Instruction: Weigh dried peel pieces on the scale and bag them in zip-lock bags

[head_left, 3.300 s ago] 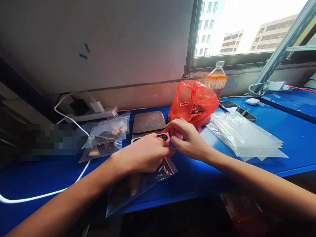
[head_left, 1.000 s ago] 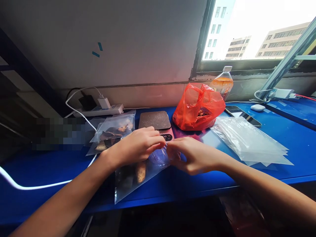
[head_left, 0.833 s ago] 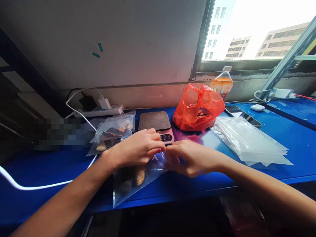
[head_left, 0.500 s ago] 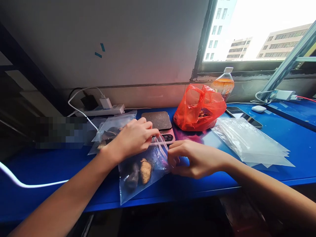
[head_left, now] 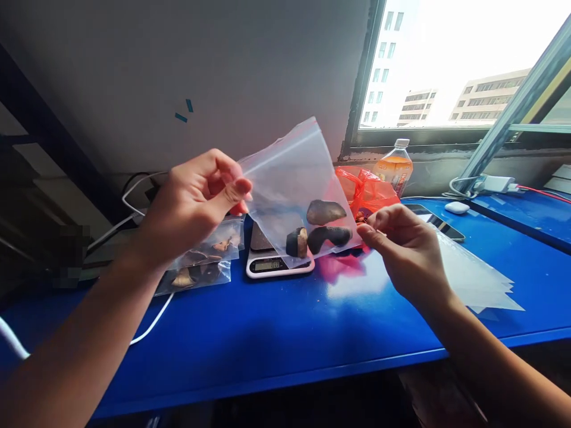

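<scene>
A clear zip-lock bag (head_left: pixel 289 172) is raised above the table, tilted, with its zip strip toward the upper left. Inside lie 3 dark brown lumps (head_left: pixel 329 239), one with a pale tan face; their kind is unclear. Thumb and fingers of my left hand (head_left: pixel 203 199) pinch the bag's zip-end corner. At the opposite, lower right corner, my right hand (head_left: pixel 405 249) pinches the bag's edge. Behind and below it, a small white kitchen scale (head_left: pixel 280 267) with a lit display is partly hidden by the bag.
More filled zip-lock bags (head_left: pixel 209 252) lie left of the scale. A red plastic bag (head_left: pixel 381 193), an orange drink bottle (head_left: pixel 395 166) and a phone (head_left: pixel 439 221) stand or lie behind my right hand. Flat bags (head_left: pixel 477 267) are stacked on the blue table (head_left: pixel 267 345) at right. White cables run at left.
The zip-lock bag with the lumps has risen off the table's front edge and turned. My left hand has lifted up and left, my right hand up and right.
</scene>
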Motion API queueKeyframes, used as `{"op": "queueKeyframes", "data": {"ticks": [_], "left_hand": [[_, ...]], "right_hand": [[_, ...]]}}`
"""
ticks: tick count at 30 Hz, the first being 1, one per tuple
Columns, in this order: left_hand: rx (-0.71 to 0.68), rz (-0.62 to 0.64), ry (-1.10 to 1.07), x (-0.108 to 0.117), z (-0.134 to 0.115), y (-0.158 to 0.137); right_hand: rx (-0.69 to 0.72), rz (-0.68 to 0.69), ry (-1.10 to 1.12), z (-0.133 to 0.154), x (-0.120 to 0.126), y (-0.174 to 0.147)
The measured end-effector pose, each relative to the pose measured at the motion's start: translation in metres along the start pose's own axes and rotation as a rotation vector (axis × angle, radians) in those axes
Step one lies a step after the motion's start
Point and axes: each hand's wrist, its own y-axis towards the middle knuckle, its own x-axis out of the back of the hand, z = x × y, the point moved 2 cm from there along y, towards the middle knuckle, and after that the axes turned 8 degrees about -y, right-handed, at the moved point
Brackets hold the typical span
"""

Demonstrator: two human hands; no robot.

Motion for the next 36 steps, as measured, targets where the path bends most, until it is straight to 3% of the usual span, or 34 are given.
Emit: {"op": "queueKeyframes", "data": {"ticks": [4,6,9,12,15,18,23,27,32,36], "left_hand": [[-0.178,0.063,0.039,-0.020,-0.029,0.030],[-0.232,0.085,0.032,-0.030,-0.040,0.042],[-0.251,0.064,-0.063,-0.044,-0.049,0.056],[-0.223,0.086,-0.180,-0.063,-0.049,0.063],[-0.185,0.181,-0.188,-0.087,-0.040,0.063],[-0.217,0.273,-0.107,-0.110,-0.025,0.055],[-0.222,0.110,0.182,-0.143,0.009,0.038],[-0.110,0.257,0.357,-0.167,0.030,0.036],[0.037,0.250,0.274,-0.155,0.041,0.039],[0.093,0.214,0.236,-0.124,0.044,0.031]], "right_hand": [[-0.109,-0.064,-0.112,-0.017,0.016,-0.022],[-0.176,-0.029,-0.133,-0.023,0.021,-0.034],[-0.259,0.093,-0.106,-0.028,0.023,-0.048],[-0.256,0.137,0.006,-0.026,0.022,-0.053],[-0.232,0.078,0.045,-0.023,0.022,-0.053],[-0.299,-0.068,-0.058,-0.023,0.028,-0.053],[-0.354,-0.201,-0.218,-0.024,0.052,-0.052],[-0.351,-0.224,-0.460,-0.027,0.080,-0.051],[-0.247,-0.263,-0.683,-0.028,0.101,-0.042],[0.037,-0.208,-1.034,-0.017,0.106,-0.023]]}}
